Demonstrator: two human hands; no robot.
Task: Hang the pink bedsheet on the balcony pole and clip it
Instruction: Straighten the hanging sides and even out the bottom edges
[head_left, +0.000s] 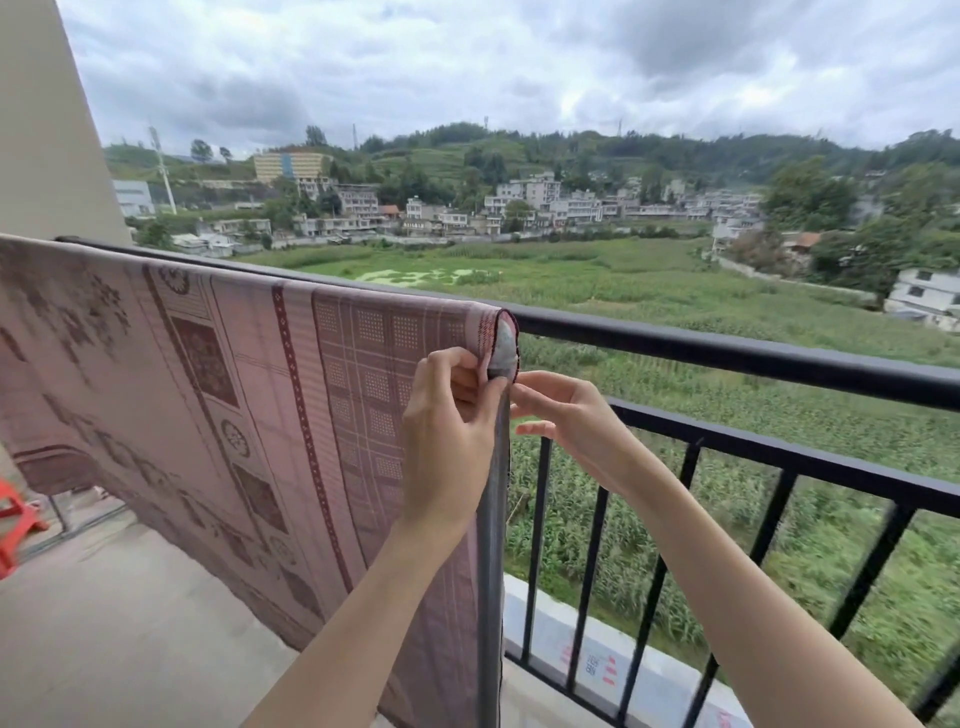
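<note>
Open balcony, fields beyond. Pink bedsheet (234, 395) draped over balcony pole (727, 353). Your left hand (452, 410) pinches sheet's right edge just under pole; right hand (566, 410) beside it, fingertips at same edge, grasp unclear. Cloth likely soft, light, slide-prone: grip doubled edge below pole.

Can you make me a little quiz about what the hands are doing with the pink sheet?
1. True or false: the sheet lies folded on the floor.
2. Which hand pinches the sheet's edge just below the pole: A left hand, B right hand?
3. What red thing stands at the far left?

Key:
1. False, it hangs over the pole.
2. A; the right one touches the edge with its fingertips.
3. A stool, only partly in view.
</note>
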